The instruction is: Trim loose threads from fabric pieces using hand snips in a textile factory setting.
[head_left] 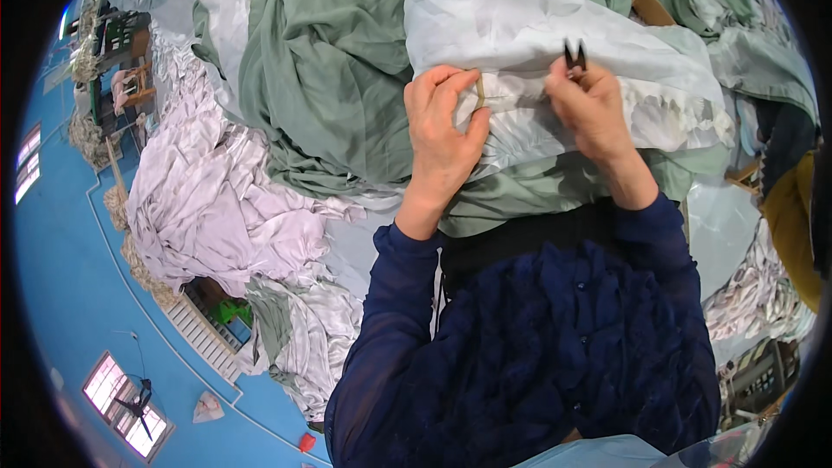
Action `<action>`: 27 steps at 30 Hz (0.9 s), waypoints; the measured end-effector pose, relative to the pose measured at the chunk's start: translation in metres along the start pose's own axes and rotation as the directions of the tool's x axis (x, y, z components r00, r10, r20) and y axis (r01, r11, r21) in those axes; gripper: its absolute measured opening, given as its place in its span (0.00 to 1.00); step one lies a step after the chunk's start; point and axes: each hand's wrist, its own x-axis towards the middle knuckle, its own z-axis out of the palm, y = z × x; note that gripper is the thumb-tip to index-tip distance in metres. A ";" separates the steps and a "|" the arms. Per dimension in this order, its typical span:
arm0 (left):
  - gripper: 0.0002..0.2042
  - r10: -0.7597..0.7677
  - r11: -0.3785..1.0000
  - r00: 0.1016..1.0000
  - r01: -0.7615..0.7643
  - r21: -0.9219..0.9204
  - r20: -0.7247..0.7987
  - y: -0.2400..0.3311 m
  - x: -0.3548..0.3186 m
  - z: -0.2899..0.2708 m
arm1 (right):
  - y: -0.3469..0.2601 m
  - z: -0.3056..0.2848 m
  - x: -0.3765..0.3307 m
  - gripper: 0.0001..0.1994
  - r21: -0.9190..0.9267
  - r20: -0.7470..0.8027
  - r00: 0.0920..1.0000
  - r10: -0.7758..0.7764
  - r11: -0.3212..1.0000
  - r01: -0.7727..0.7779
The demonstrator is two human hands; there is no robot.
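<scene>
- White fabric (520,22) under my left hand (444,121); pinched or just pressed, can't tell.
- Black snips (575,63) gripped in my right hand (594,113), mostly hidden.

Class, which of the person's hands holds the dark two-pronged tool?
The right hand: dark prongs show beyond its grip; the left hand touches white fabric.
</scene>
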 end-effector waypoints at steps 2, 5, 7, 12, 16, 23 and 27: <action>0.21 0.006 1.000 1.000 -0.006 0.019 -0.007 -0.001 0.000 -0.001 | -0.001 -0.002 0.003 0.05 -0.169 0.013 0.996 -0.092 0.981 0.092; 0.21 -0.002 1.000 1.000 0.002 0.024 0.009 0.003 0.000 -0.001 | 0.003 0.011 -0.001 0.09 -0.366 0.081 0.975 -0.209 0.903 0.224; 0.21 0.008 1.000 1.000 -0.009 0.027 0.005 0.005 0.002 0.001 | 0.004 0.019 0.002 0.11 -0.476 0.093 0.977 -0.193 0.853 0.214; 0.21 0.023 0.999 1.000 -0.023 0.048 0.003 0.006 0.001 0.001 | 0.023 0.033 0.012 0.09 -0.577 0.135 0.958 -0.252 0.766 0.283; 0.20 0.002 0.999 1.000 -0.002 0.047 0.017 0.007 0.000 0.001 | 0.023 0.026 0.012 0.07 -0.701 0.267 0.888 -0.373 0.557 0.445; 0.21 0.039 0.999 0.999 -0.038 0.028 -0.002 0.005 0.002 0.002 | -0.002 0.025 0.003 0.07 -0.220 0.139 0.983 0.116 0.972 -0.083; 0.18 0.023 0.999 0.998 -0.021 -0.025 0.057 0.014 0.008 -0.006 | -0.006 0.024 0.007 0.07 -0.159 0.164 0.985 0.059 0.987 -0.032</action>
